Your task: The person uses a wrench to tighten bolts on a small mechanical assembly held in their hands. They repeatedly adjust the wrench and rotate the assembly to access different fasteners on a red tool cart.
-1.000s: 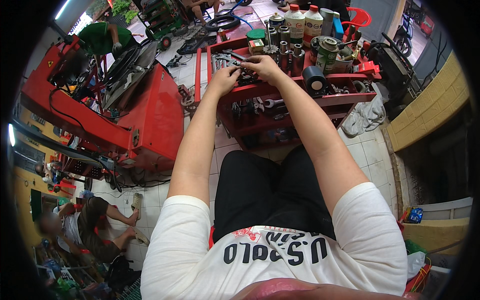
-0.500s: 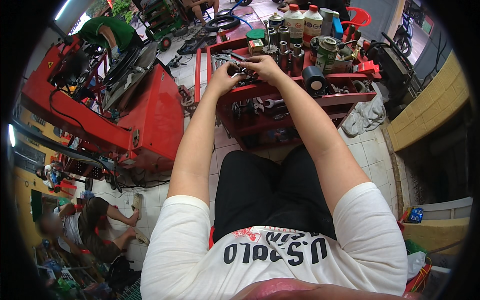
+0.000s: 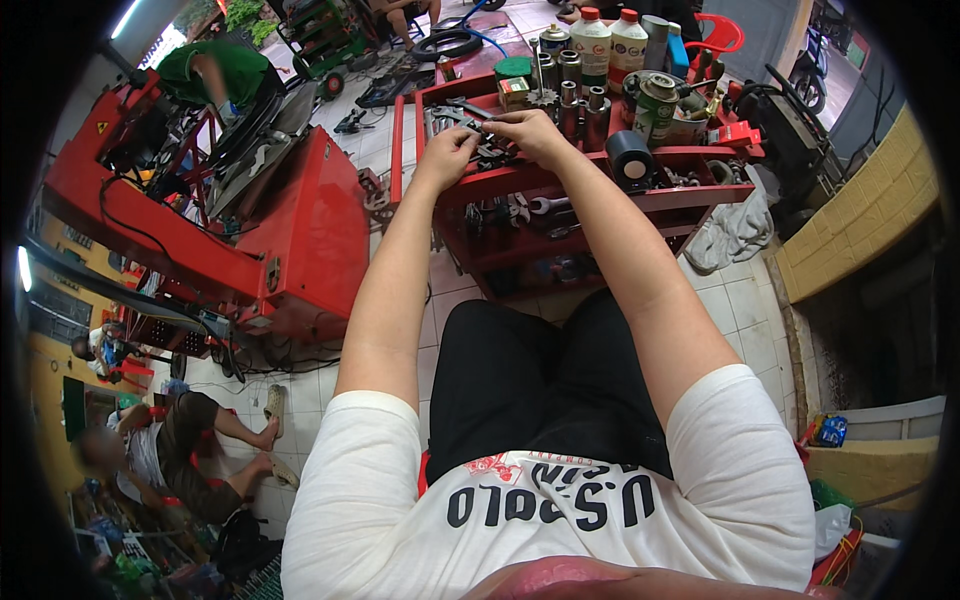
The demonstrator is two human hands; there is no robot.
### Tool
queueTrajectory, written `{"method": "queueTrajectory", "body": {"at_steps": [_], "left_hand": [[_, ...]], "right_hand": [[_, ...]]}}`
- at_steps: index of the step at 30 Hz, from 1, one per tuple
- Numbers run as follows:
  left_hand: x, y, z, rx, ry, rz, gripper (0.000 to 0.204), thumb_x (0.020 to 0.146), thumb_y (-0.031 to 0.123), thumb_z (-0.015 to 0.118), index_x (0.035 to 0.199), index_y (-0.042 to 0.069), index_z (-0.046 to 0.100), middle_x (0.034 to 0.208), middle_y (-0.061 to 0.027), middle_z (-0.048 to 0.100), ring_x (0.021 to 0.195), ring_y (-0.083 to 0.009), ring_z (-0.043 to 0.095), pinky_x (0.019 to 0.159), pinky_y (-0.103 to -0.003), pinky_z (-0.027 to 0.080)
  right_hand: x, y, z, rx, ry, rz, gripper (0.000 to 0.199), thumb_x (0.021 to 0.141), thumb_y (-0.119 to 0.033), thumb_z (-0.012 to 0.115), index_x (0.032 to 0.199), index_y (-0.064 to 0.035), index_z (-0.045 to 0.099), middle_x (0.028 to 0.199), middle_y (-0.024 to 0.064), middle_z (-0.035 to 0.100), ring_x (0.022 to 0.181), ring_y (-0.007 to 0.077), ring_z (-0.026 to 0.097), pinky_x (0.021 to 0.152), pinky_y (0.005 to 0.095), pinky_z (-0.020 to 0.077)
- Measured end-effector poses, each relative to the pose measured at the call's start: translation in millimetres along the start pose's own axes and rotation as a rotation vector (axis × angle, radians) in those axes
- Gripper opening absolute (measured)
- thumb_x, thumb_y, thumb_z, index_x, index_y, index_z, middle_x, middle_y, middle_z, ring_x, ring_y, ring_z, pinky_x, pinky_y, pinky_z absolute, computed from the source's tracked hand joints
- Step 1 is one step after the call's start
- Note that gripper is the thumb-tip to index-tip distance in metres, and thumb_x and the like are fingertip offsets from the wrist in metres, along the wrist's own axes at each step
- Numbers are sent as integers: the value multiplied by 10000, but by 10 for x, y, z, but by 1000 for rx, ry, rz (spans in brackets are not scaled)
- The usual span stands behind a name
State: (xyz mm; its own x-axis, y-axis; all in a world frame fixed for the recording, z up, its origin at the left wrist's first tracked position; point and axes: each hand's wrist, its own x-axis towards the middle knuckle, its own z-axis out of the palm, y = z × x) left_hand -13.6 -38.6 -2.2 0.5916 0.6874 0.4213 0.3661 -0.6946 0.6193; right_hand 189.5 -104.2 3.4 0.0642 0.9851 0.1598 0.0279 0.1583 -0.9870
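Note:
Both hands meet over the near left part of a red tool cart's top tray [image 3: 510,180]. My left hand [image 3: 448,157] is closed, thumb and fingers pinched together. My right hand [image 3: 533,135] reaches across from the right, its thumb and fingertips pinched close to the left ones. Whatever lies between the fingertips is small and dark, and I cannot make out its kind. Loose metal tools and small dark parts [image 3: 495,155] lie in the tray under and between the hands. Wrenches [image 3: 452,113] lie just beyond the left hand.
Upright metal sockets [image 3: 597,118], white bottles with red caps [image 3: 627,45], a green spray can [image 3: 655,105] and a dark cylinder [image 3: 628,160] crowd the cart's right side. A wrench [image 3: 548,205] sits on its lower shelf. Left stands a red machine [image 3: 305,230], where a person in green [image 3: 215,75] works.
My left thumb and fingers have drawn together, closing the gap that showed between them. My right hand stays nearly in place. At the red machine, the person's arm has shifted.

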Motion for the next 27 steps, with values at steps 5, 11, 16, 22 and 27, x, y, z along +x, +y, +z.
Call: {"method": "queueTrajectory", "body": {"at_steps": [5,11,16,22,27], "left_hand": [[-37,68,61,-49,66,61,312,895,214,740,1137,28,676,1011,-128,727,953,-226,699,836,-348,533],[-43,68,19,-200,26,-46,352,860,173,776,1149,27,638,1031,-125,734,950,-219,703,846,-338,536],[-83,191,42,-82,115,80,376,865,151,762,1194,44,614,1028,-127,738,935,-227,709,833,-349,543],[-72,127,-14,-126,56,-42,443,844,183,779,1232,64,601,1045,-144,731,981,-256,712,843,-370,549],[-110,272,-2,-16,95,18,467,833,167,774,1255,77,595,1055,-144,732,992,-269,712,874,-381,541]], "right_hand": [[12,35,-34,-12,8,-3,333,848,-282,818,1070,-37,770,807,4,705,648,60,593,544,226,439],[22,40,-14,23,-5,-4,320,844,-281,820,1046,-36,777,790,5,697,640,69,588,548,233,437],[14,32,-39,-20,-26,30,321,839,-286,822,1039,-38,780,777,4,688,643,73,587,548,239,434],[23,3,7,-72,-40,52,329,838,-285,818,1053,-38,778,772,4,688,642,75,589,550,248,438],[43,46,-9,-3,-23,64,342,843,-287,814,1069,-34,774,783,3,691,647,78,594,556,255,451]]}}
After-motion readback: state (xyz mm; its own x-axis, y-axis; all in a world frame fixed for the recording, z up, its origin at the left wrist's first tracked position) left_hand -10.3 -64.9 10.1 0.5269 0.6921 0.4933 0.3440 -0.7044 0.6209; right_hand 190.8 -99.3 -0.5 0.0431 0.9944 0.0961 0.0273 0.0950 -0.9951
